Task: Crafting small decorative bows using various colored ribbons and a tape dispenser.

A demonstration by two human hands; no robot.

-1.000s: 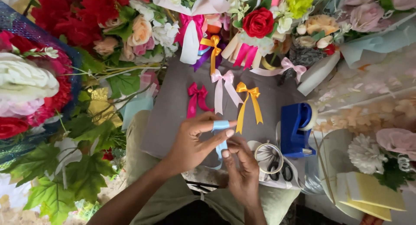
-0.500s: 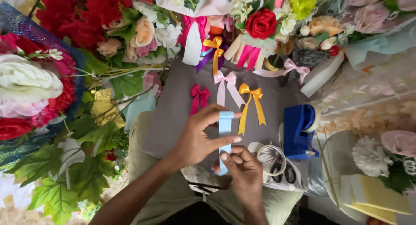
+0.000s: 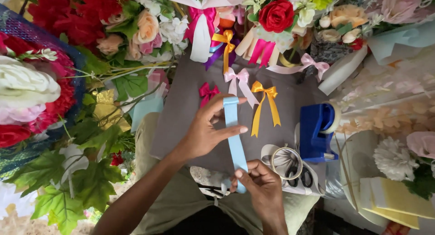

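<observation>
Here's the light blue ribbon [image 3: 234, 135], stretched taut in a near-vertical line over the grey work board [image 3: 181, 108], folded over at the top. The left hand [image 3: 206, 131] has it up there: thumb and forefinger curl around the folded upper end while the other fingers press flat across the strip lower down, so that hand is closed on the ribbon. The right hand [image 3: 260, 185] pinches the lower end between thumb and fingertips, close to the body, right by the edge of the board.

Just beyond the fold lie three finished bows in a row: a magenta bow [image 3: 207, 93], a pale pink bow [image 3: 239, 81] and a yellow bow [image 3: 265, 101], the yellow one's tails hanging down just beside the left fingertips. To the right stand a blue tape dispenser [image 3: 317, 131] and a roll of clear tape [image 3: 285, 160], with black-handled scissors [image 3: 297, 174] lying partly under it. Artificial bouquets ring the whole board.

The risks, as I judge them: the strip is smooth and under tension, so if either pinch slackens, the fold at the top could spring open and the length slide out of line. The left fingertips sit close to the yellow bow, and a sideways sweep could drag its tails askew. How firmly the right fingers hold is hard to read, since the ribbon's end is hidden behind them.
</observation>
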